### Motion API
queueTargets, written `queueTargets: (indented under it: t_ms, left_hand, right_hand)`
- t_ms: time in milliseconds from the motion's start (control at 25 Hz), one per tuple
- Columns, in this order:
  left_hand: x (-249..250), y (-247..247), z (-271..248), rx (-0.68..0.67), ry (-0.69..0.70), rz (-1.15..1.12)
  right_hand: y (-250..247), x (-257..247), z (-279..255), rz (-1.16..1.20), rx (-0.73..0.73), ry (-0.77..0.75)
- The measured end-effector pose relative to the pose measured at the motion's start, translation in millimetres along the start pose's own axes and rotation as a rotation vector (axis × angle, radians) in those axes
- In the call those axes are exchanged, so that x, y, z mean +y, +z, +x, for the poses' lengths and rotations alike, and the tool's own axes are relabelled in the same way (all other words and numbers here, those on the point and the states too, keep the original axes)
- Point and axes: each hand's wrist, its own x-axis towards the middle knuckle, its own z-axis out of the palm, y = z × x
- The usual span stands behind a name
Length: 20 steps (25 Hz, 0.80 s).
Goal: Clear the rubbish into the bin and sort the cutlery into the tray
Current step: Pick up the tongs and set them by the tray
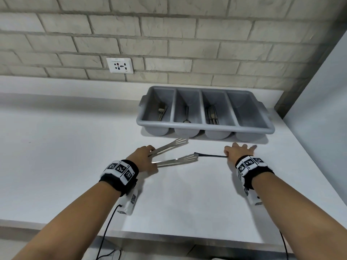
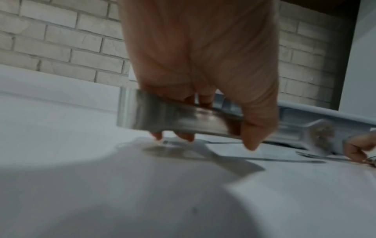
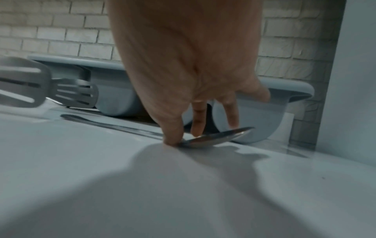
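Metal tongs (image 1: 174,161) with slotted ends are spread apart just above the white counter; my left hand (image 1: 144,158) grips them at the hinge end (image 2: 173,117), fingers curled round the metal. The slotted tips (image 3: 77,95) sit close to the front of the grey four-compartment cutlery tray (image 1: 206,127). A spoon (image 1: 210,155) with a dark-looking handle lies on the counter, handle pointing left. My right hand (image 1: 238,151) is spread over its bowl (image 3: 219,136), thumb at the neck and a fingertip touching the bowl. The tray holds forks, a spoon and knives; its right compartment looks empty.
The tray stands against the brick wall, near a white side panel (image 1: 323,91) on the right. A wall socket (image 1: 120,65) is at the back left. The counter's front edge (image 1: 169,237) runs below my forearms. No bin is in view.
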Motion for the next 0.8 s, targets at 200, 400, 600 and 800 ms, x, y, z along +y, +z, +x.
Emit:
queueTargets:
  t_ms: [200, 400, 600, 800]
  left_hand:
    - [18, -1, -4, 0.067, 0.182, -0.142]
    - [56, -6, -6, 0.178, 0.287, -0.406]
    - [91, -18, -3, 0.279, 0.257, -0.577]
    - [108, -44, 7, 0.296, 0.104, -0.718]
  right_hand:
    - [12, 13, -11, 0.287, -0.008, -0.003]
    - [10, 18, -27, 0.352, -0.046, -0.086]
    - [-16, 23, -48, 0.479, 0.031, -0.223]
    - [-66, 4, -38, 1.025, 0.181, -0.22]
